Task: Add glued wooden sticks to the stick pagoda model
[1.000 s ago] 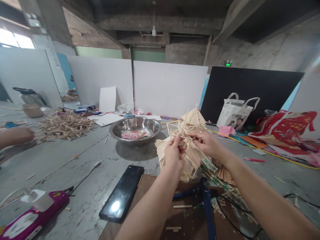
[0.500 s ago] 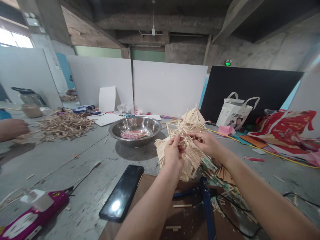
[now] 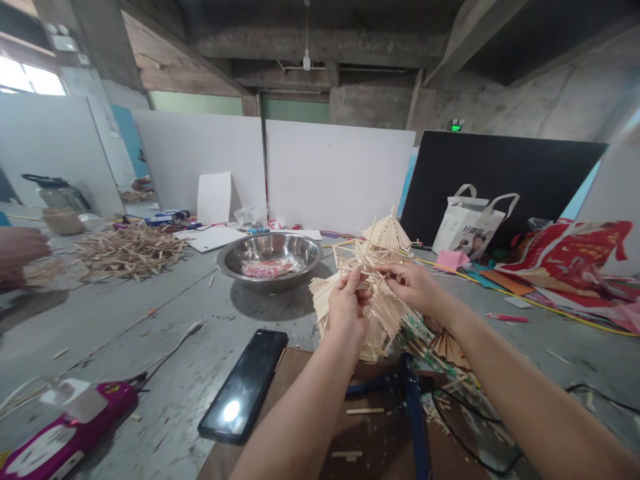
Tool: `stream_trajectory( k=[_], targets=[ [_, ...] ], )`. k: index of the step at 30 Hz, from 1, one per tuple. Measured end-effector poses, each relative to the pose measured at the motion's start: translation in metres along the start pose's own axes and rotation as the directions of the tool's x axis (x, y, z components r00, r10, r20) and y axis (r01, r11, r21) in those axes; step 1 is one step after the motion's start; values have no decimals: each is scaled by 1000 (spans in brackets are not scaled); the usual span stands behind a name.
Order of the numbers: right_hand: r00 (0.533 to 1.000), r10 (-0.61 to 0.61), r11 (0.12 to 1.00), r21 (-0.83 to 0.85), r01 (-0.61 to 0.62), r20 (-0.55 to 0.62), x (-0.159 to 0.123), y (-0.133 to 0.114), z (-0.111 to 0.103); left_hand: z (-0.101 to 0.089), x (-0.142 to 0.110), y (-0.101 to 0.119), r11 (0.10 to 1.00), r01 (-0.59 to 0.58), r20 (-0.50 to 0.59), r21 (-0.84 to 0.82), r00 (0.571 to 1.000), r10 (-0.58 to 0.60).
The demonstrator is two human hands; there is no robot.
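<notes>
A model built of thin wooden sticks [image 3: 383, 320] stands in front of me, with slatted roof-like panels flaring out at its lower part. On top of it is an open frame of crossed sticks [image 3: 361, 252]. My left hand [image 3: 347, 300] is closed, thumb and fingers pinching the near side of this stick frame. From the right, my right hand [image 3: 413, 285] pinches the frame too, its fingertips close to the left ones. Just behind rises a pointed stick roof [image 3: 387, 232]. Exactly which sticks sit between the fingertips is hidden.
A phone [image 3: 245, 383] and blue-handled pliers [image 3: 414, 407] lie near a brown board [image 3: 300, 380]. Beyond are a steel basin [image 3: 227, 267], a stick pile [image 3: 130, 250] and another person's hand [image 3: 23, 247]. A purple power strip [image 3: 75, 427] lies left, a red bag [image 3: 575, 257] right.
The other person's hand at the far left has shifted slightly and turned. My two hands and the stick frame stay in almost the same place.
</notes>
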State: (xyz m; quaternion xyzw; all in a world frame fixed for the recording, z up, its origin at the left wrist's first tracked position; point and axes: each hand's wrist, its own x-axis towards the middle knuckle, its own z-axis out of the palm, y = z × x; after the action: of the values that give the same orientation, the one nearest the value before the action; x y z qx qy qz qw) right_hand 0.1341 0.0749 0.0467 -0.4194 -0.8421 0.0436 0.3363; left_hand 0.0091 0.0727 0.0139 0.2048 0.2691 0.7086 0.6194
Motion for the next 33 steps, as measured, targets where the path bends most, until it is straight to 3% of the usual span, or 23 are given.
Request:
stream_trajectory(
  k=[33],
  targets=[
    [1000,-12,1000,-4,12,1,0,-1,-1,0,0,1,1000,11,-7,-2,1000,-11]
  ],
)
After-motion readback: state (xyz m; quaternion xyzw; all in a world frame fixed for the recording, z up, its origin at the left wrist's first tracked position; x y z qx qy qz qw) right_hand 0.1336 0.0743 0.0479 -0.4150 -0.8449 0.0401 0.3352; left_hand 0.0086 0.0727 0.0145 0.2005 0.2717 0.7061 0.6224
